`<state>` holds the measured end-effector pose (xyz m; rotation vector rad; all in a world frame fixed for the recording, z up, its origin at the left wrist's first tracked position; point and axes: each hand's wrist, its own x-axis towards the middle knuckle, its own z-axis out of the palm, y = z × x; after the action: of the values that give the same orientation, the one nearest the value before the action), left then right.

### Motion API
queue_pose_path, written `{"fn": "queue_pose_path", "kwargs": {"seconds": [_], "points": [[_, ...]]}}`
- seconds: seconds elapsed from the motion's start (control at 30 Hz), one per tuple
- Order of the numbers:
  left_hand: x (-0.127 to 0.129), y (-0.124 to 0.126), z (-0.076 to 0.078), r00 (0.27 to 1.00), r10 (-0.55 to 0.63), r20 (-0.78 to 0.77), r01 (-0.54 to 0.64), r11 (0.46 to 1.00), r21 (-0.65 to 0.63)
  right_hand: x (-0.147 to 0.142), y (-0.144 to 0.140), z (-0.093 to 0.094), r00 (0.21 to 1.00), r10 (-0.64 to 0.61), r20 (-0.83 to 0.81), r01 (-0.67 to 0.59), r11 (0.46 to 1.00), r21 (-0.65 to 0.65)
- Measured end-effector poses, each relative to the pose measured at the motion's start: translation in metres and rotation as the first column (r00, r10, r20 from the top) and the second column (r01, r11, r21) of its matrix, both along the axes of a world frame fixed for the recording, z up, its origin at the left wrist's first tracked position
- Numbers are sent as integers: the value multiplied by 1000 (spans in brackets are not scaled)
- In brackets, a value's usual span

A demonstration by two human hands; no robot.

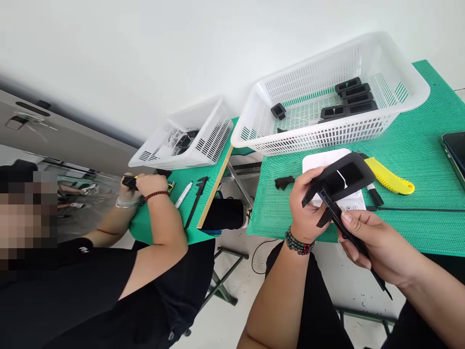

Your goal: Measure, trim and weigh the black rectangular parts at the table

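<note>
My left hand (pixel 304 208) is closed round a black rectangular plastic frame part (pixel 363 169), which has a white mark inside its recess. A black vernier caliper (pixel 339 220) is gripped by my right hand (pixel 366 237), thumb on its beam. The caliper's jaws meet the near end of the frame part; the exact contact is hidden by the dark surfaces. Beneath the part sits a white device (pixel 327 157), mostly covered, with round button marks on its front. A yellow utility knife (pixel 390 177) lies just beyond, beside a marker (pixel 374 195).
A white basket (pixel 308 140) holding several black parts stands behind on the green mat (pixel 436 194). Black scraps (pixel 284 182) lie left, a phone (pixel 456 152) right. At the left table, a co-worker's hands (pixel 150 184) hold something black near another basket (pixel 214 140) and caliper (pixel 197 199).
</note>
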<state>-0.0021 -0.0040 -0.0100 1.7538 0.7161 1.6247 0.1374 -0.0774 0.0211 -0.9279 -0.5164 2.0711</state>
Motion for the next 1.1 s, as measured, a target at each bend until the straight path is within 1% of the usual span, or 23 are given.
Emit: {"fn": "queue_pose_path", "kwargs": {"seconds": [0.23, 0.47, 0.6, 0.7, 0.77, 0.83, 0.9, 0.97, 1.0, 1.03, 1.07, 1.1], "points": [[4, -2, -2, 999, 33, 4, -33, 999, -29, -4, 0, 0, 999, -27, 19, 28, 1000, -14], [6, 0, -2, 999, 48, -16, -48, 999, 15, -5, 0, 4, 997, -41, 58, 43, 999, -23], [7, -1, -1, 998, 56, -5, -56, 998, 22, -7, -2, 0, 999, -35, 37, 35, 999, -7], [4, 3, 1, 1000, 24, -20, -24, 1000, -11, -10, -3, -6, 999, -47, -20, 48, 999, 17], [1, 7, 3, 998, -49, -31, 47, 996, -75, -10, -4, -9, 997, -51, -59, 53, 998, 45], [-3, 9, 6, 987, -159, 31, 162, 969, -186, -10, -4, -9, 995, -20, -102, 29, 996, 89], [-4, 7, 7, 952, -235, 194, 287, 905, -314, -9, -4, -9, 987, 36, -159, -15, 991, 134], [-3, 2, 7, 895, -240, 377, 394, 820, -415, -7, -6, -7, 971, 95, -220, -62, 986, 152], [-2, 0, 5, 868, -224, 442, 432, 781, -451, -7, -6, -6, 963, 114, -242, -80, 986, 146], [0, -3, 4, 856, -207, 474, 449, 753, -480, -7, -7, -6, 958, 131, -255, -98, 986, 138], [2, -5, 1, 869, -184, 459, 424, 755, -500, -6, -7, -5, 955, 144, -260, -113, 985, 131], [4, -7, -1, 895, -160, 415, 377, 770, -515, -6, -7, -5, 954, 153, -257, -124, 984, 127]]}}
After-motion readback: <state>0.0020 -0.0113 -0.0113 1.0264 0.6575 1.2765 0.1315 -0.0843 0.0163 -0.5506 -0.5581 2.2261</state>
